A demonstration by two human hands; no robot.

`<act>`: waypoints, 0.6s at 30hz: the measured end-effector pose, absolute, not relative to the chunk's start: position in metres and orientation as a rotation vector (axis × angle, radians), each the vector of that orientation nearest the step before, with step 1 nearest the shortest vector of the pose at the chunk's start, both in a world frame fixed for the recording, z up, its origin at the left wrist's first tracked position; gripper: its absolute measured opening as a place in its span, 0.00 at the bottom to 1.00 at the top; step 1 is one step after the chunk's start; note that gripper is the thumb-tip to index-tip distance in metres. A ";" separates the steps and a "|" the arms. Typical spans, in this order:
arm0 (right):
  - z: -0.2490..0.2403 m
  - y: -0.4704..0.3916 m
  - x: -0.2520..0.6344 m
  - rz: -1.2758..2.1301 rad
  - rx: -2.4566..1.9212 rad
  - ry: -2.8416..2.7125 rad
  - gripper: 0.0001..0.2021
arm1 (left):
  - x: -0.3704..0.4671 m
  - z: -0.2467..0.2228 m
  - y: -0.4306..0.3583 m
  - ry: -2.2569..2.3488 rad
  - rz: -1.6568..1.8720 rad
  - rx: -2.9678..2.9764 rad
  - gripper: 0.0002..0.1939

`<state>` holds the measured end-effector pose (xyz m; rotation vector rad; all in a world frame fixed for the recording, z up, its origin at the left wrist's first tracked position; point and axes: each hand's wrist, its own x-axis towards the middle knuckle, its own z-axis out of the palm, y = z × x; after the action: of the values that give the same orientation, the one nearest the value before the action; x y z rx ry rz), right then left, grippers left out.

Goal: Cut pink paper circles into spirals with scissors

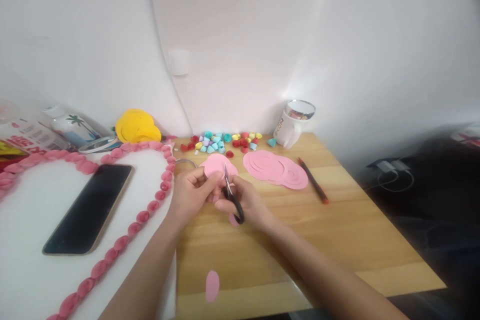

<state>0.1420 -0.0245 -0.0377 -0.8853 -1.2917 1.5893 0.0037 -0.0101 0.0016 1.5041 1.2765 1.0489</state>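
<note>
Your left hand (191, 191) pinches a pink paper (214, 164) above the desk (360, 230), just beyond your fingers, and your right hand (248, 201) grips the scissors (237, 205), blades pointing away from you across the paper. You appear to be mid-cut, though you cannot tell the blade gap here. The next move likely calls for turning the paper steadily into the blades, fingertips clear.

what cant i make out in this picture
All in the head view:
Scissors: handles partly hidden by the right hand
Pink paper: partly hidden by the left hand
Pink border: cut off by left and bottom edges
Paper rolls: too small to count surely
</note>
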 end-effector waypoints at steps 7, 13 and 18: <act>-0.039 -0.022 0.144 1.583 -0.828 -1.322 0.22 | 0.003 0.001 -0.011 1.286 1.042 1.488 0.15; -0.039 -0.023 0.145 1.500 -0.866 -1.407 0.19 | 0.002 0.003 -0.010 1.285 1.040 1.480 0.16; -0.037 -0.024 0.144 1.479 -0.915 -1.416 0.18 | 0.000 0.003 -0.009 1.284 1.040 1.482 0.16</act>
<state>0.1437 -0.0239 -0.0370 -0.9154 -1.4163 1.4794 0.0003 -0.0090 0.0027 1.4820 1.2835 1.0402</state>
